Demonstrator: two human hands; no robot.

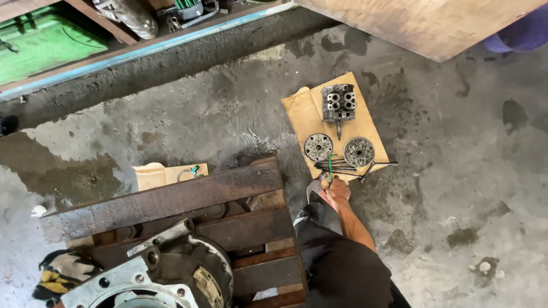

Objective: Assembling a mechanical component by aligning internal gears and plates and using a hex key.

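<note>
Head view looks straight down at a stained, wet-patched concrete floor (228, 114). One hand (337, 188) shows, arm running up from bottom centre; prob. the right, but can't say for sure, and the other hand isn't in shot. It's closed round a green-handled tool (330, 166), fist shut tight on the grip, shaft pointing up toward the parts.

Parts sit on a piece of brown cardboard (302, 114) laid on the floor, just above the hand. Judging by the layout, strip-down looks well along: cylinder head block (338, 104) stands apart at the top, two round valve plates (318, 146) (359, 151) lie side by side below it, and a bundle of long dark bolts (337, 166) lies crosswise at the card's lower edge w/ a small wrench-like piece (374, 166) beside. Everything off and sorted; no sign of cleaning or refit yet, all pieces dark, greasy, carbon-crusted. Block's ports are open, black inside. Plates are grey metal w/ rings of holes, grimy.

Lower left, a wooden pallet (217, 194) carries a big motor housing (154, 274), near the person's dark trouser leg (342, 268). A second scrap of card (154, 174) w/ a small spring lies behind the pallet.
</note>
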